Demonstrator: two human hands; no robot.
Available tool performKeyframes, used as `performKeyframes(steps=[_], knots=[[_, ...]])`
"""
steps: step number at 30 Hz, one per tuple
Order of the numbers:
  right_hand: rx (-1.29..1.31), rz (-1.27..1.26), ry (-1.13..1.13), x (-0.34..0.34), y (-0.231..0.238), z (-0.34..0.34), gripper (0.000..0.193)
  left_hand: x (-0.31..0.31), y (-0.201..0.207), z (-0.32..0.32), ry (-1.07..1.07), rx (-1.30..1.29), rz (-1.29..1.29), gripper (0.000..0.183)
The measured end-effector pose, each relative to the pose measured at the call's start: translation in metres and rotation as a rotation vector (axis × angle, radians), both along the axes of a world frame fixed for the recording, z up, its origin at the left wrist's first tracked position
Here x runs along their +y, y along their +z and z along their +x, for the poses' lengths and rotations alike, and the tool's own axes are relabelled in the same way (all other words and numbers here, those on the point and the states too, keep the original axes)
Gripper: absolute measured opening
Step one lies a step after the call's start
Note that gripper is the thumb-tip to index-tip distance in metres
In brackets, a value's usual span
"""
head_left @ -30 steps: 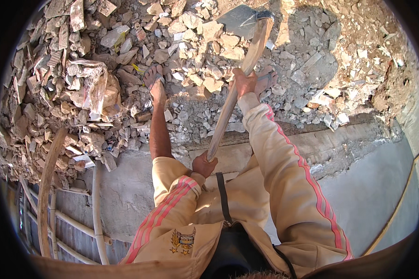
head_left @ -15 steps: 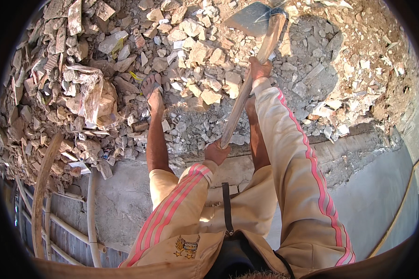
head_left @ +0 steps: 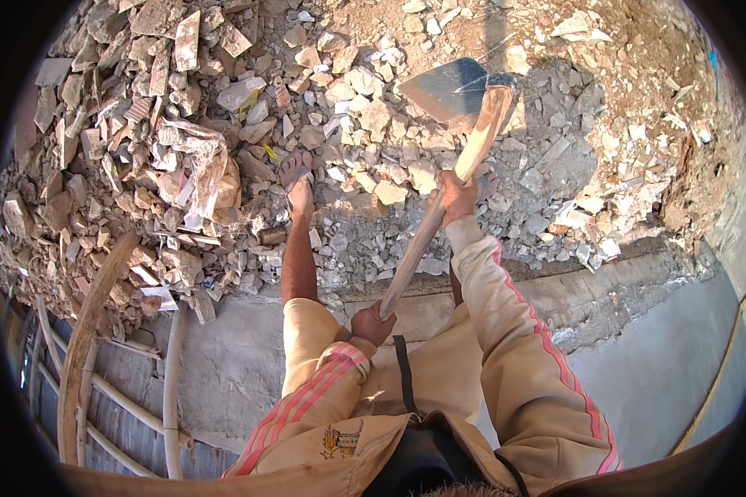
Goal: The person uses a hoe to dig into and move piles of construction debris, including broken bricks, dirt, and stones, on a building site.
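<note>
A hoe (head_left: 419, 240) with a long wooden handle and a broad dark metal blade (head_left: 449, 89) slants away from me toward the upper right. My left hand (head_left: 373, 323) is wrapped round the handle's near end, in front of my waist. Farther up, below the head, my right hand (head_left: 457, 197) grips the same handle. The blade is over broken stones and earth; whether it touches them I cannot tell. My left foot, in a sandal (head_left: 299, 178), stands on the rubble (head_left: 365, 157) left of the handle.
Piled at the left are broken tiles and stones, with a crumpled clear plastic sheet (head_left: 215, 170) among them. A curved wooden pole (head_left: 87, 331) and pale pipes (head_left: 174, 389) lie lower left. A rough concrete ledge (head_left: 240, 348) crosses in front of me; smooth grey concrete (head_left: 655, 356) lies right.
The hoe's head and my right hand have come lower and nearer to me. My left hand has also shifted down and slightly left, still on the handle. The whole view has shifted somewhat.
</note>
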State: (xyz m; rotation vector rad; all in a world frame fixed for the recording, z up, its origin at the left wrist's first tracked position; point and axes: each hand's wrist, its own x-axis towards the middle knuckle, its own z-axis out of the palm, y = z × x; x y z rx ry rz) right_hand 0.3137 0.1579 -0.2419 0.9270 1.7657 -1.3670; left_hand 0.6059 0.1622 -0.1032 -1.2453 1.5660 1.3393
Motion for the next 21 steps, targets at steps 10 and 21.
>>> performKeyframes(steps=[10,21], knots=[[0.189,0.395,0.566,-0.029,-0.09,-0.026,0.044,0.035,-0.062,-0.02,0.406,-0.036,0.346,0.023],[-0.16,0.214,0.22,0.025,-0.101,0.041,0.027,-0.035,0.036,0.008,-0.012,-0.079,0.192,0.055]])
